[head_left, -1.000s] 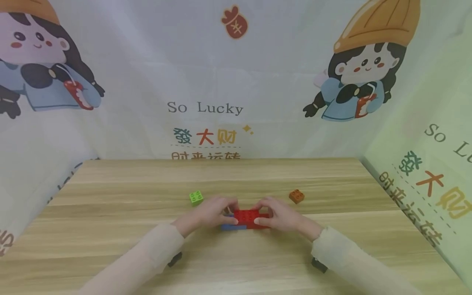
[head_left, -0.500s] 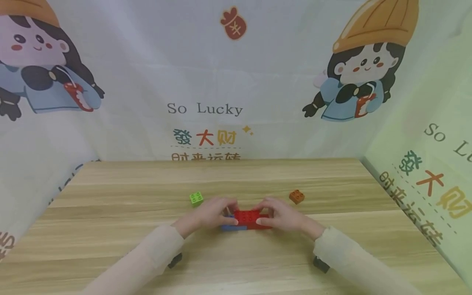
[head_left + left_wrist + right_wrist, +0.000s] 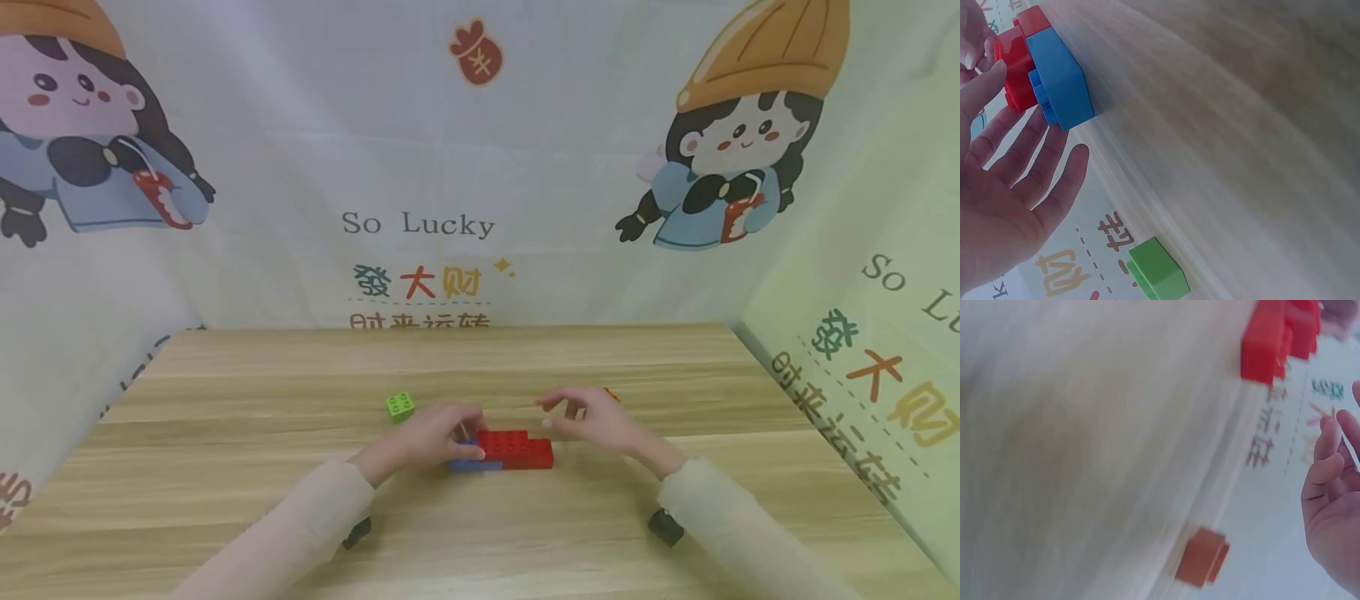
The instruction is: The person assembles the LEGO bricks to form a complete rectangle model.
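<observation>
A red building brick [image 3: 504,444] sits on top of a blue brick [image 3: 1063,81] and another red brick [image 3: 540,454], which stand end to end on the table. My left hand [image 3: 435,433] pinches the upper red brick at its left end, thumb on the near side and fingers on the far side. To the right, my right hand [image 3: 592,415] hovers off the stack with loosely bent fingers and nothing in them. It covers most of the orange-brown brick [image 3: 1200,555] in the head view; the right wrist view shows that brick on the table.
A lime-green brick [image 3: 401,406] lies behind and left of my left hand. The wooden table [image 3: 450,533] reaches back to a printed cloth [image 3: 420,167], which also hangs along both sides.
My right hand has let go of the upper red brick and moved right and back, over the orange-brown brick. The left hand and the stack stay in place.
</observation>
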The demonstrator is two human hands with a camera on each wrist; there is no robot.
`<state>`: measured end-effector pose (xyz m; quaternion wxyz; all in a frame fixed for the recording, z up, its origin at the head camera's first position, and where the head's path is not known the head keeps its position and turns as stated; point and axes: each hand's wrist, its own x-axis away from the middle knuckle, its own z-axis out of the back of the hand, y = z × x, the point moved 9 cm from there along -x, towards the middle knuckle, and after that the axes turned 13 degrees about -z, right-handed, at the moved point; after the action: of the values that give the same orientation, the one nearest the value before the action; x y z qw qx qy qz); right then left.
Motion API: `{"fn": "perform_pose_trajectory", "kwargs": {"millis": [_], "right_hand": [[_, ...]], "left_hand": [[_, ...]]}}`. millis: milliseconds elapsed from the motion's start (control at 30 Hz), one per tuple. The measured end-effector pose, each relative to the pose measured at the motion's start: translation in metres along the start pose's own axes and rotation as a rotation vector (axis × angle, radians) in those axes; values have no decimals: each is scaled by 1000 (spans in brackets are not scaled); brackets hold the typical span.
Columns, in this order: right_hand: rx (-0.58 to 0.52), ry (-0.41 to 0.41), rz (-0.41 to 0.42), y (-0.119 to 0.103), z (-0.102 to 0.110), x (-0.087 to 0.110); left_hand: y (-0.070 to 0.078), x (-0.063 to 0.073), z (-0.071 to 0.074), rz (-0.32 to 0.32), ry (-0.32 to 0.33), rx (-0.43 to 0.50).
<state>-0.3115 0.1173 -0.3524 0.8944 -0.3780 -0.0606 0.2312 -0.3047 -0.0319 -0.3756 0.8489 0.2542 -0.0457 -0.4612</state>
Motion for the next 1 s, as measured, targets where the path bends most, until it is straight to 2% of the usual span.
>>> {"fn": "perform_pose_trajectory", "kwargs": {"millis": [167, 267, 400, 567, 767, 1000], "right_hand": [[-56, 37, -49, 17, 21, 1], [-80, 70, -85, 37, 28, 1], [-80, 115, -144, 57, 39, 3], [-58, 126, -227, 76, 49, 5], [-6, 117, -239, 87, 56, 8], [65, 93, -214, 90, 56, 8]], "left_hand": [[0, 0, 0, -7, 6, -7], [0, 1, 0, -10, 13, -8], [0, 0, 0, -22, 20, -12], [0, 0, 0, -17, 20, -3], [0, 0, 0, -8, 18, 19], [1, 0, 0, -14, 19, 38]]}}
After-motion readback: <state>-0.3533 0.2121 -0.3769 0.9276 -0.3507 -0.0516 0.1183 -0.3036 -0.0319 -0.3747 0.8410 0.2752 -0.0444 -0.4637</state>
